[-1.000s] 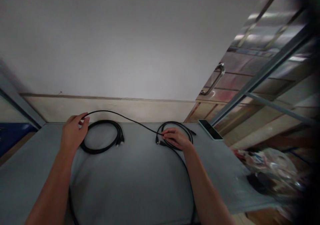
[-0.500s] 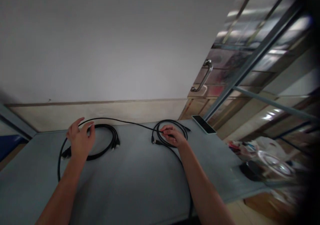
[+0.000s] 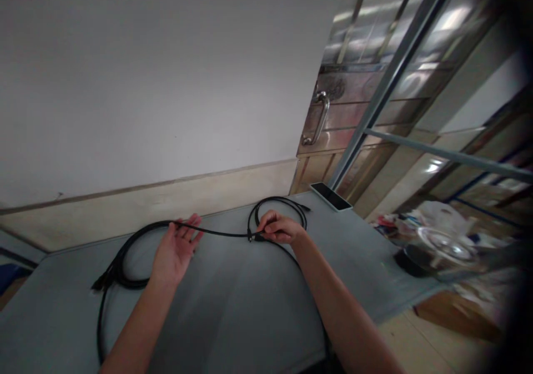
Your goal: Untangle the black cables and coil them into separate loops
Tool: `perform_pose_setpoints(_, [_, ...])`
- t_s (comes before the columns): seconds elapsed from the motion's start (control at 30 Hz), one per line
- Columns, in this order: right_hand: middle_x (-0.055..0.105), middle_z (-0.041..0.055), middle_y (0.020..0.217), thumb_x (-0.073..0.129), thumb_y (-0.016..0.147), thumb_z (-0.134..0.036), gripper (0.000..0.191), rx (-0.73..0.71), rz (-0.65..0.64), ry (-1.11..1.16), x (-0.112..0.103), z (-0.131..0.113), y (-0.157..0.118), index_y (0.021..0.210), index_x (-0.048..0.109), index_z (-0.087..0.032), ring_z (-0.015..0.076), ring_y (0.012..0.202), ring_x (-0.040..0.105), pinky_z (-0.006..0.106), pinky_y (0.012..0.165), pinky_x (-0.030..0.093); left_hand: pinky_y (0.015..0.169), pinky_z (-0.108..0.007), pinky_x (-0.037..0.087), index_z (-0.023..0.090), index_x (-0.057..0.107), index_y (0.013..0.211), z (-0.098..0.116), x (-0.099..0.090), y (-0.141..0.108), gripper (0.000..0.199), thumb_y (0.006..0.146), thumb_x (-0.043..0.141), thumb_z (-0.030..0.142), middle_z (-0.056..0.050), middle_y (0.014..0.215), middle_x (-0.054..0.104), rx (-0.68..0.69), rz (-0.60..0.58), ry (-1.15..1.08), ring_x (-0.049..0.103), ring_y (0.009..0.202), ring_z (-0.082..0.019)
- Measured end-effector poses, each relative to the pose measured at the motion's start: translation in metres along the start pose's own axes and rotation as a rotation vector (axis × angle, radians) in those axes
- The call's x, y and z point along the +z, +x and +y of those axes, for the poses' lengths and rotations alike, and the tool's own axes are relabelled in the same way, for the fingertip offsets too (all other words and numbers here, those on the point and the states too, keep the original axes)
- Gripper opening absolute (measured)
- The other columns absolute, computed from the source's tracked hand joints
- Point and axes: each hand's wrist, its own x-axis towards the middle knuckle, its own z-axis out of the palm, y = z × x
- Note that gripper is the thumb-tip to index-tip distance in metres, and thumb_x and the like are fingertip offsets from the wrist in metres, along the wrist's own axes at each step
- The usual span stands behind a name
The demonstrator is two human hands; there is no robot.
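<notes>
A black cable (image 3: pixel 220 233) runs between my two hands over the grey table. My right hand (image 3: pixel 278 228) pinches it beside the right coil (image 3: pixel 285 199), where small plugs lie at the coil's left edge. My left hand (image 3: pixel 179 246) is palm up with its fingers apart, and the cable passes across it near the thumb and fingers. Left of that hand lies a thicker black coil (image 3: pixel 119 263), with its connectors (image 3: pixel 100 282) at the left. Further lengths of cable run toward the table's front edge on both sides.
A phone-like device (image 3: pixel 332 196) with a dark screen lies at the table's back right corner. A metal frame post (image 3: pixel 375 102) rises behind it. At the right are a dark round object (image 3: pixel 414 260) and plastic-wrapped items. A white wall backs the table (image 3: pixel 233 318).
My left hand has moved right, away from the left coil's far side, and turned palm up under the cable. My right hand stays near the right coil, still pinching. The view has shifted.
</notes>
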Motion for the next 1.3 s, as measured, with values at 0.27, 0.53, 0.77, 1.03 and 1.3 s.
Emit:
perform_pose_setpoints(0.27, [0.063, -0.0010, 0.067, 0.074, 0.073, -0.025, 0.021, -0.243, 0.421, 0.038, 0.002, -0.008, 0.006, 0.089, 0.066, -0.015, -0.0014, 0.031, 0.026, 0.011, 0.028, 0.016, 0.071, -0.037, 0.058, 0.021, 0.052, 0.085, -0.002, -0.022, 0.004, 0.017, 0.083, 0.067, 0.030, 0.005, 0.065, 0.062, 0.312, 0.130, 0.103, 0.065, 0.062, -0.014])
perform_pose_setpoints(0.53, [0.065, 0.0009, 0.087, 0.070, 0.080, -0.033, 0.015, -0.437, 0.498, 0.294, 0.010, -0.003, 0.020, 0.084, 0.065, -0.020, 0.0122, 0.072, 0.063, 0.027, 0.069, 0.056, 0.065, -0.031, 0.057, 0.021, 0.054, 0.089, -0.030, -0.014, -0.009, 0.024, 0.078, 0.072, 0.034, 0.004, 0.062, 0.061, 0.204, 0.042, 0.101, 0.062, 0.058, -0.014])
perform_pose_setpoints(0.77, [0.059, -0.0016, 0.073, 0.064, 0.086, -0.038, 0.030, -0.284, 0.444, 0.151, 0.016, 0.003, 0.026, 0.109, 0.062, -0.018, 0.0142, 0.069, 0.065, 0.031, 0.070, 0.057, 0.079, -0.041, 0.058, 0.019, 0.059, 0.094, -0.025, -0.022, -0.001, 0.008, 0.088, 0.060, 0.024, -0.003, 0.071, 0.068, 0.126, 0.112, -0.049, 0.069, 0.071, -0.018])
perform_pose_setpoints(1.03, [0.061, -0.0018, 0.072, 0.068, 0.080, -0.047, 0.034, -0.410, 0.735, -0.146, 0.022, 0.006, 0.034, 0.097, 0.055, -0.020, 0.0167, 0.064, 0.066, 0.033, 0.056, 0.060, 0.084, -0.042, 0.056, 0.020, 0.060, 0.095, -0.020, -0.019, -0.001, 0.014, 0.086, 0.063, 0.030, -0.003, 0.073, 0.070, 0.209, 0.102, -0.002, 0.072, 0.079, -0.022])
perform_pose_setpoints(1.3, [0.065, 0.0000, 0.070, 0.066, 0.079, -0.051, 0.033, -0.468, 0.864, -0.250, 0.022, 0.004, 0.034, 0.087, 0.054, -0.021, 0.0197, 0.063, 0.067, 0.034, 0.054, 0.060, 0.080, -0.038, 0.056, 0.019, 0.060, 0.089, -0.020, -0.021, -0.002, 0.024, 0.082, 0.067, 0.040, -0.005, 0.082, 0.072, 0.227, 0.082, 0.062, 0.072, 0.085, -0.023])
